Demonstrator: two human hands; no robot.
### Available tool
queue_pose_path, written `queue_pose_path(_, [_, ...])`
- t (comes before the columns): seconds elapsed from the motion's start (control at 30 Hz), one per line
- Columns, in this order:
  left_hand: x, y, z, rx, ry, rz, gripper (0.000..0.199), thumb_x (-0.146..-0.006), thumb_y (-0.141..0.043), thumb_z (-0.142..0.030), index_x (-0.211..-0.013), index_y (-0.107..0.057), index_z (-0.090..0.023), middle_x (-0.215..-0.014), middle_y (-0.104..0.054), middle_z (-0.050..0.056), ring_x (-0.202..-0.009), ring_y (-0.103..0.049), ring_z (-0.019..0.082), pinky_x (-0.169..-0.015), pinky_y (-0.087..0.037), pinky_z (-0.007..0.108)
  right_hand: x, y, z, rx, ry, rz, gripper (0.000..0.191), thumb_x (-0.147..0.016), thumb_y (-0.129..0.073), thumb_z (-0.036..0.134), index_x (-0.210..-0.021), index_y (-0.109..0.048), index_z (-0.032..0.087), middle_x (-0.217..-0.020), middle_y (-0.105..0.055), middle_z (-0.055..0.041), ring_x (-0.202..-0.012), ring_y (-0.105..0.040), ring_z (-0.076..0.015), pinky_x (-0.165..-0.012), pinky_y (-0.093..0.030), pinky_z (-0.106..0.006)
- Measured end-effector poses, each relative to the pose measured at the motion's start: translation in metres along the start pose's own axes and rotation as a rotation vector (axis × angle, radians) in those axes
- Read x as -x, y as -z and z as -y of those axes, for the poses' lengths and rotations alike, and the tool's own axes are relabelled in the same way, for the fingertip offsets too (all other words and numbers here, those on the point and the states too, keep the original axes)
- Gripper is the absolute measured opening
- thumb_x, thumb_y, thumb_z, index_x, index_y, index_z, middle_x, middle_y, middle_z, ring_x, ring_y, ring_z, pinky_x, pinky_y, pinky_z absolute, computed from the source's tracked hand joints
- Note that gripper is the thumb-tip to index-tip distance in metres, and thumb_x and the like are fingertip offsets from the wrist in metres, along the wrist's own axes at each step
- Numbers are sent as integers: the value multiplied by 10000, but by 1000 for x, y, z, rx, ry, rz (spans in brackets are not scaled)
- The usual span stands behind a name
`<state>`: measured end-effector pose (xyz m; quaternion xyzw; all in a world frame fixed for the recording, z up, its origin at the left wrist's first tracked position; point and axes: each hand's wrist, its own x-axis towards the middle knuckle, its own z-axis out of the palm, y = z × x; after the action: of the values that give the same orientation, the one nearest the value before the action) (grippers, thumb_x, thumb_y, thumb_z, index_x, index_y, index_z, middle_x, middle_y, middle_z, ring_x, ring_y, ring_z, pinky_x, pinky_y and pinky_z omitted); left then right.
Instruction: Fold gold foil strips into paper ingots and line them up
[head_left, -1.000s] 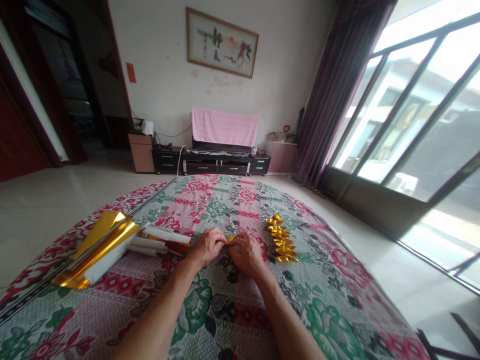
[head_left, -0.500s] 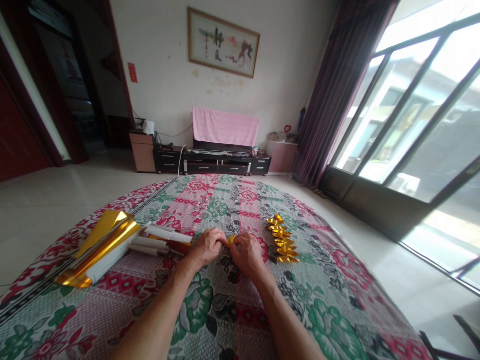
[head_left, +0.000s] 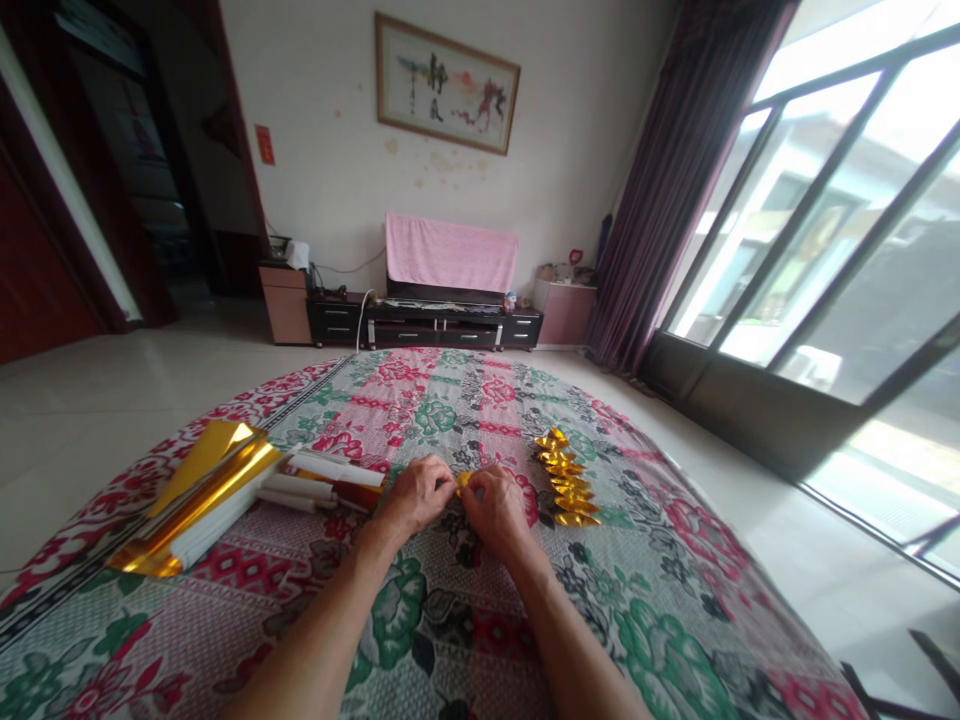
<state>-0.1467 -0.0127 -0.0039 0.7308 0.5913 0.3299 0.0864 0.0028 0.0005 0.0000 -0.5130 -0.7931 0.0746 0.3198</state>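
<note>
Between my fingertips is a small piece of gold foil paper, mostly covered by the hands. My left hand pinches its left end, fingers curled. From the other side my right hand grips the same piece with thumb and fingers closed. Right of it lies a row of folded gold foil ingots, several set one behind another. To the left are a stack of gold foil sheets with white backs and some rolled white-backed foil papers.
A flowered cloth covers the round table under everything. Beyond its far edge stands a low black cabinet with a pink cloth over a screen. Large windows and a purple curtain are on the right.
Both hands stay in nearly the same place. The fingers have shifted slightly on the gold foil, and less of it shows between them.
</note>
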Motion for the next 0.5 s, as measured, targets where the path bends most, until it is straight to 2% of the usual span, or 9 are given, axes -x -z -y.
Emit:
queue_pose_path(0.23, [1,-6,1,-115,-9,-24,169,-810,-463,-224,-709,-589,-174,-805,-592,46,-820,-520,170,-781,-404,307,1,4,2,13,-8,7,126,-748,-550,192,-659,-639,181,-766,-627,-31,-761,-568,-127,-715,-362,-201])
queue_pose_path(0.5, [1,-3,1,-89,-26,-8,157,-795,-463,-178,-693,-582,-179,-800,-584,39,-823,-519,161,-796,-401,309,1,5,4,24,5,15,135,-762,-537,187,-675,-640,179,-790,-623,-37,-769,-562,-131,-711,-354,-210])
